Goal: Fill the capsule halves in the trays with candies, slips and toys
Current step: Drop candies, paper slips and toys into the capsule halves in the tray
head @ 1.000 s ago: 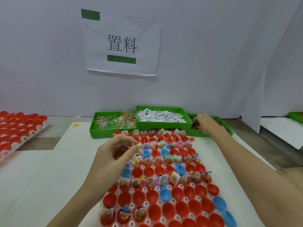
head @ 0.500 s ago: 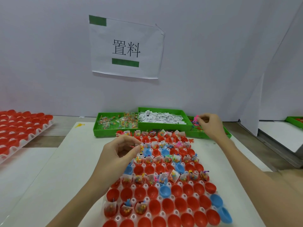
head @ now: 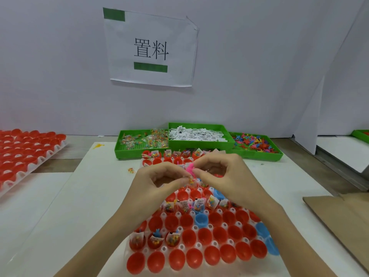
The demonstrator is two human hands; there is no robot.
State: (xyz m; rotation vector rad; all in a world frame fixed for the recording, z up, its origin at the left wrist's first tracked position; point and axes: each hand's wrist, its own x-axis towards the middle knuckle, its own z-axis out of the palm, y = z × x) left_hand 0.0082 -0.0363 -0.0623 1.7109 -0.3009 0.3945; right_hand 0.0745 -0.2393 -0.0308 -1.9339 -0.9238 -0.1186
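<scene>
A white tray [head: 125, 254] holds rows of red and blue capsule halves [head: 188, 237]. The far rows and three near-left cups hold candy packets, slips and toys; the rest are empty. Above the tray's middle my two hands meet. My left hand [head: 159, 182] pinches a clear candy packet [head: 191, 180] between thumb and fingers. My right hand [head: 223, 176] pinches a pink toy [head: 190, 168] right above that packet. Behind stand three green trays: candies [head: 139, 145], slips [head: 199, 134], toys [head: 256, 145].
A second tray of red halves [head: 26, 150] lies at the left. A cardboard sheet [head: 343, 220] sits at the right edge, and another green tray [head: 361, 134] at the far right. One loose candy packet [head: 131, 170] and a yellow toy [head: 98, 145] lie on the white mat.
My right hand left the toy tray with a pink toy and came back to meet my left hand over the capsule tray. The left hand rose slightly.
</scene>
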